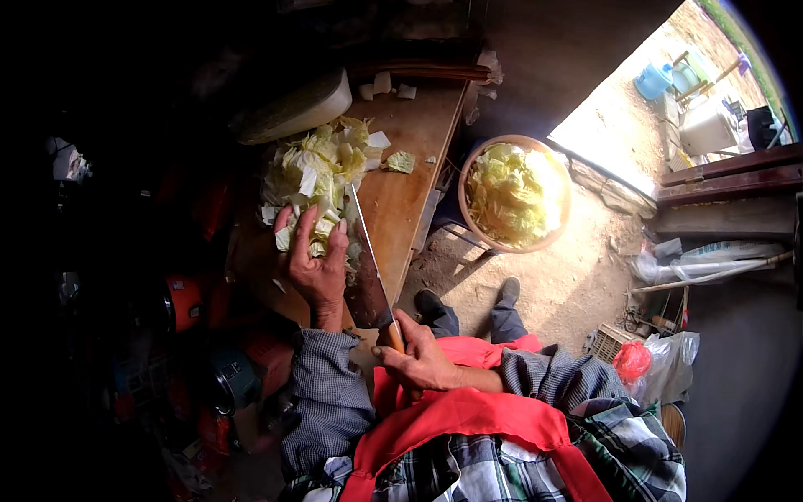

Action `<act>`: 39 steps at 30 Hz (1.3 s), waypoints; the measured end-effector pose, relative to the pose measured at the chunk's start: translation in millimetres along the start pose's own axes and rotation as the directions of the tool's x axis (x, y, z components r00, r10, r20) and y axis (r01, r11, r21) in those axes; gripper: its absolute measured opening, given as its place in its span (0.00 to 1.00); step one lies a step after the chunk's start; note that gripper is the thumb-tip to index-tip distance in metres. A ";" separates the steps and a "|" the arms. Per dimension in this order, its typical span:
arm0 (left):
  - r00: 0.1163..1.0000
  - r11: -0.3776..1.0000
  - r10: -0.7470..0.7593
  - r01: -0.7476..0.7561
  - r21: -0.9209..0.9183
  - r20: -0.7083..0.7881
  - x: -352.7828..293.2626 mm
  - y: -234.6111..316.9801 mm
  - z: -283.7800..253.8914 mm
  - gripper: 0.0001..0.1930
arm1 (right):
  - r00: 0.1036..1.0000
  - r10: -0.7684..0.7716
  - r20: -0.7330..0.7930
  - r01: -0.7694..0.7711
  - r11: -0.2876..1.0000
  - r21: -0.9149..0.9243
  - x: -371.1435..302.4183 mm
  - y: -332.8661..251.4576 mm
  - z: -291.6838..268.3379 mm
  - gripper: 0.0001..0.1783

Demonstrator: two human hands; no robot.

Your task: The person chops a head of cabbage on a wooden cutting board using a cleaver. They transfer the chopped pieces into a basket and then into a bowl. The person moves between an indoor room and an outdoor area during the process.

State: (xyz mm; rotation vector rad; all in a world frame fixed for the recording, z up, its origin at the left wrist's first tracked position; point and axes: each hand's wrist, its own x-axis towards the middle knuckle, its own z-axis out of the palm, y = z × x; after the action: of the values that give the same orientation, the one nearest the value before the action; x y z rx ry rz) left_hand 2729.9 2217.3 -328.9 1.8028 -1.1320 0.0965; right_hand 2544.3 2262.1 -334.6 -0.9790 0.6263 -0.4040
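My right hand (417,355) grips the wooden handle of a broad kitchen knife (368,261), whose blade points away from me. Close to the blade's left side, my left hand (319,269) curls over chopped Chinese cabbage (321,164), its fingers bent around some pieces. The pale green and white cabbage lies heaped on a wooden tabletop (390,201). Behind the heap rests a large, pale, rounded piece (293,113), dim at its left end. What lies under my left palm is hidden.
A round basin (466,219) full of cut cabbage stands right of the table, raised off the dirt floor (577,276). Loose cabbage bits (401,161) lie near the table's right edge. Plastic bags (669,360) and a crate (616,344) sit by the right wall. The left side is very dark.
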 end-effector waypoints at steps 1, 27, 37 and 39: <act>0.999 0.999 0.034 -0.034 0.004 -0.005 2.2 12.9 6.4 0.18 | 1.000 -0.023 -0.009 0.023 1.000 -0.021 -5.5 -7.3 -8.0 0.25; 0.875 0.971 0.147 -0.216 0.101 0.460 -135.3 71.4 392.6 0.21 | 0.766 -0.306 -0.566 -0.201 0.722 -0.663 -46.6 61.9 -343.2 0.34; 0.818 0.928 0.155 -0.313 0.204 0.554 -145.4 47.6 400.8 0.26 | 0.769 -0.273 -0.578 -0.351 0.576 -0.738 -24.3 72.4 -355.3 0.36; 0.772 0.932 0.115 -0.301 0.200 0.625 -139.8 52.1 389.9 0.33 | 0.764 -0.300 -0.571 -0.315 0.599 -0.736 -32.1 72.4 -356.7 0.36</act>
State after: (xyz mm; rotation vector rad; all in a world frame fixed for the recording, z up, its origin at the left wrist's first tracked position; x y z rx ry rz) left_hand 2460.5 2009.2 -570.5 2.0233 -1.8653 -0.2165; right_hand 2289.7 2089.5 -531.9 -1.7415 1.5660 -0.4586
